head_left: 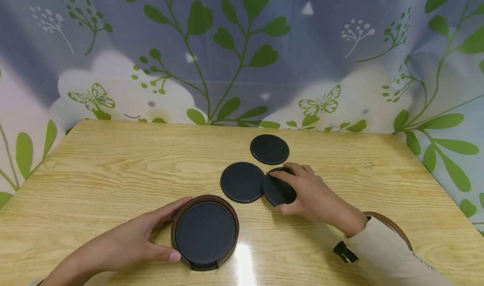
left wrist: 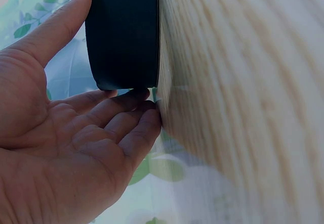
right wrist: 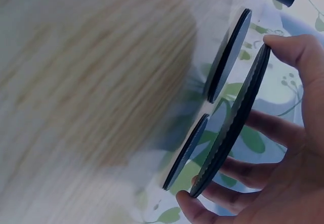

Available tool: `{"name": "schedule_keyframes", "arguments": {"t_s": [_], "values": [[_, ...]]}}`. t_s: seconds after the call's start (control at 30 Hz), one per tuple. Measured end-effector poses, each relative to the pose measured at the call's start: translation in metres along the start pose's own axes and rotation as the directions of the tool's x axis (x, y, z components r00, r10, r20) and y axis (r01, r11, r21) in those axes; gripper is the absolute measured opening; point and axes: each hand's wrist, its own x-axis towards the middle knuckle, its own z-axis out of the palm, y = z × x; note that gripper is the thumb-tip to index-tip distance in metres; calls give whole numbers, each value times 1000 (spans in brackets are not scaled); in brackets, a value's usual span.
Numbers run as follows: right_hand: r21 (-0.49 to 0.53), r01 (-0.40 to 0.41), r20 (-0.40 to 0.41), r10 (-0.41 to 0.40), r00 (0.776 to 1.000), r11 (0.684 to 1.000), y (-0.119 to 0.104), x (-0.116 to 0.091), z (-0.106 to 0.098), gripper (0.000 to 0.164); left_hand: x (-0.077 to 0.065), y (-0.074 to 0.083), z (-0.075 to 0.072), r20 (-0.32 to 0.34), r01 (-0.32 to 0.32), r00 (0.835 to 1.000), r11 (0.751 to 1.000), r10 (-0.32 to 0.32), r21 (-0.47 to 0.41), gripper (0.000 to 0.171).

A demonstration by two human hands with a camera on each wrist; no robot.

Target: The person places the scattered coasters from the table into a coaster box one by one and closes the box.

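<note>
A round black coaster [right wrist: 230,125] is held by its edges between the thumb and fingertips of my right hand [head_left: 311,191]. In the right wrist view it is tilted and raised off the table. Close to it lie two more black coasters, one to the left [head_left: 242,182] and one farther back [head_left: 269,149]. My left hand [head_left: 128,242] holds the left side of a round coaster holder [head_left: 235,240], dark outside and brown inside, thumb at the front and fingers behind. Inside the holder sits a black coaster [head_left: 206,232] with light stitching; what lies beneath is hidden.
A curved brown rim [head_left: 393,228] shows beside the right sleeve, which hides most of that object. The light wooden table [head_left: 124,164] ends at a leaf-patterned curtain [head_left: 234,59] at the back and sides.
</note>
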Motion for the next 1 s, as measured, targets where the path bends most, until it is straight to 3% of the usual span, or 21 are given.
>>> {"name": "schedule_keyframes", "arguments": {"t_s": [0.7,1.0], "values": [[59,118,14,-119,993,991,-45,4,5,68,0,1,1,-17,-16,1000,1000,17,19,106],[81,169,81,-176,981,982,-69,12,7,72,1,0,0,7,-16,1000,1000,16,24,103]]}}
